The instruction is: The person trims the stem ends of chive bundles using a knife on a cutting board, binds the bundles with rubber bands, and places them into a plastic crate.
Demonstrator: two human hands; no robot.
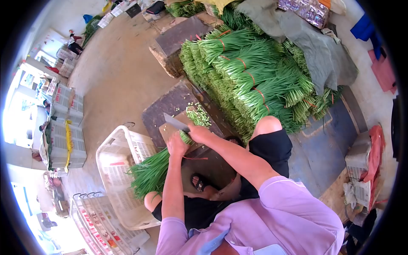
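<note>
My left hand [177, 145] is wrapped round a bundle of long green stalks [152, 171], whose leafy ends hang down to the left over a white basket. My right hand [199, 133] grips the handle of a knife [175, 123], its blade pointing up and left, close to the bundle's cut end. Under both hands lies a small wooden board [168, 131] on a dark low bench [160, 107]. Small chopped green and white pieces [198, 115] are heaped on the board's far side. A thin red tie [196, 158] sticks out below my left hand.
The white basket [111, 157] stands left of the bench. A large pile of tied green bundles [250, 72] rises beyond it to the right, partly under a grey sheet [312, 46]. Stacked white crates [66, 140] stand at the left. Another person [75, 44] is far off at upper left.
</note>
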